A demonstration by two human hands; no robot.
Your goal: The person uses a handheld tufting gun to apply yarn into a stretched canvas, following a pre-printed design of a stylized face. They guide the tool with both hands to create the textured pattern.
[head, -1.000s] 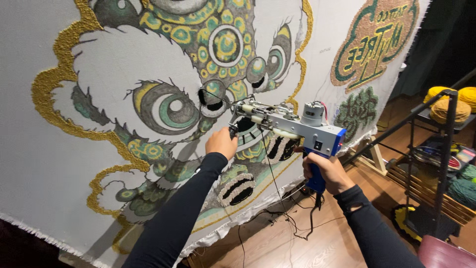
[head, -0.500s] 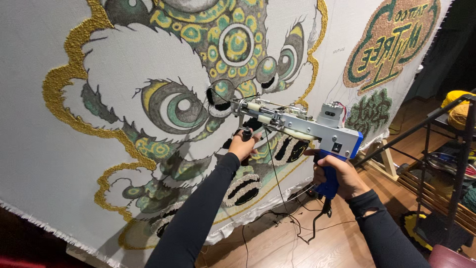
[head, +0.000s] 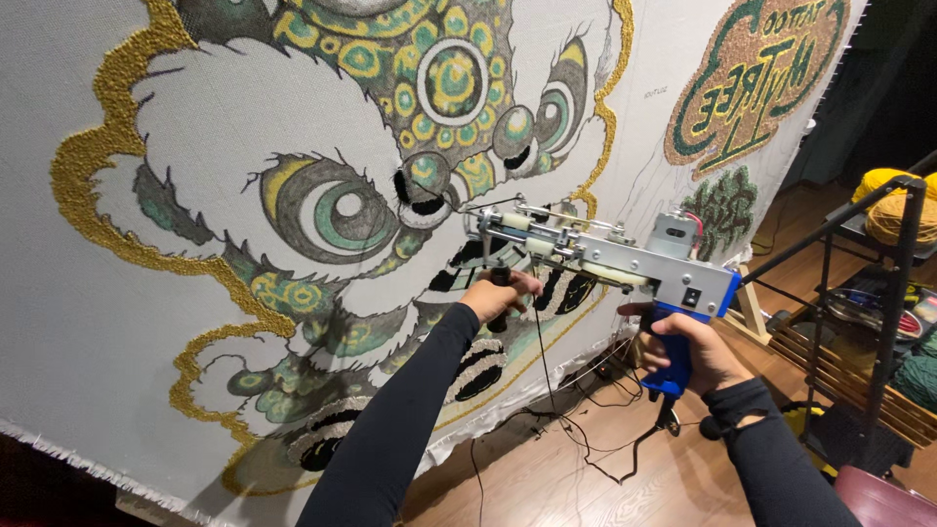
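Note:
A tufting gun (head: 605, 259) with a silver metal body and a blue grip points its needle end at a large stretched cloth (head: 88, 390). The cloth carries a tufted lion face design (head: 390, 176) in gold, green, white and black. My left hand (head: 496, 293) is closed around the black front handle under the gun's barrel. My right hand (head: 688, 346) grips the blue rear handle. Both arms wear black sleeves. A thin black yarn hangs from the gun toward the floor.
A second tufted piece with green lettering (head: 756, 83) sits at the cloth's upper right. A black metal rack (head: 893, 293) at the right holds yellow yarn cones (head: 888, 200) and other yarn. Cables (head: 586, 429) lie on the wooden floor below.
The view has shifted so the gun and both hands sit further right and lower in frame. Both hands keep their grips on the gun.

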